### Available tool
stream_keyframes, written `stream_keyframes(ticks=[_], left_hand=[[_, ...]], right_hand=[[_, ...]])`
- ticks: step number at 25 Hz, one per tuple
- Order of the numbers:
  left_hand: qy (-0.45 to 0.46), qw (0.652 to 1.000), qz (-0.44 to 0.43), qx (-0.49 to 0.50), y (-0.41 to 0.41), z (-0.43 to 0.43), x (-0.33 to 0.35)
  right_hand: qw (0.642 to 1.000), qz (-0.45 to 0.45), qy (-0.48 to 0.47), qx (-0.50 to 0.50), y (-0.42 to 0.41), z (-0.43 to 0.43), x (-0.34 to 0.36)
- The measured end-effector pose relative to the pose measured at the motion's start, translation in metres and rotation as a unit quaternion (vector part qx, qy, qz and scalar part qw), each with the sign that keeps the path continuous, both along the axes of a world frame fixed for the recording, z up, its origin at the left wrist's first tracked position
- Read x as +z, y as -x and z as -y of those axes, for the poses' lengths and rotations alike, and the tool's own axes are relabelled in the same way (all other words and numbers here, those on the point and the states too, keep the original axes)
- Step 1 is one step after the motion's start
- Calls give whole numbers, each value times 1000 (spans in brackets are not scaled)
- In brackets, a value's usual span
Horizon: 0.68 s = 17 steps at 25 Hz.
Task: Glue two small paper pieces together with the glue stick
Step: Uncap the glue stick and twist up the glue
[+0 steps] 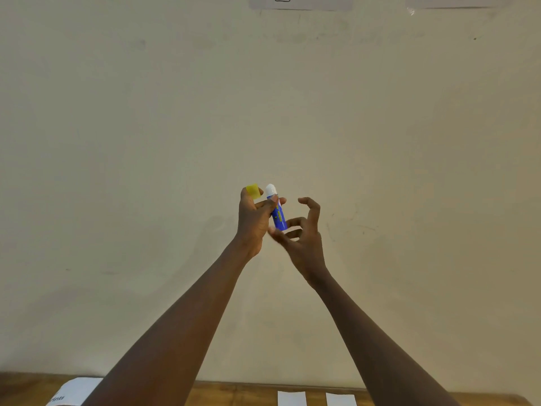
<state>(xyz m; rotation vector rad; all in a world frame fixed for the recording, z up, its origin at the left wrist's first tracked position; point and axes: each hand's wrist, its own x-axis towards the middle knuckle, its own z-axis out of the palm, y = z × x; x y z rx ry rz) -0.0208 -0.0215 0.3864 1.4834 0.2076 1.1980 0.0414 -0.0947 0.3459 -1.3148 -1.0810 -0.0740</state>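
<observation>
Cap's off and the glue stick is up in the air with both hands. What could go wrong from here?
1. The left hand pinches both the yellow cap and the glue stick at once; either might slip and fall.
2. The right hand is open near the stick's base, so a handover could fumble.
3. The exposed white glue tip may smear fingers, and the two paper pieces lie far below on the table.

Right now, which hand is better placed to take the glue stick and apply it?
Right hand: empty, fingers curled beside the blue glue stick. Left hand already holds the stick and its yellow cap.
</observation>
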Motion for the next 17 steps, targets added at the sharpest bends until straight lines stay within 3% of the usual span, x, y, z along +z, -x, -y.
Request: stream_keyframes(ticks=[2,8,13,17], left_hand=[[-2,1000,3,8,-1,2,0],[-5,1000,-8,-3,0,4,3],[6,1000,4,12,-1,7,3],[-11,1000,-11,-1,-1,8,5]], right_hand=[[998,33,-11,-59,1,-2,-2],[994,-66,-52,72,-2,3,-2],[997,19,-27,-64,2,1,3],[996,-53,-39,59,4,3,5]])
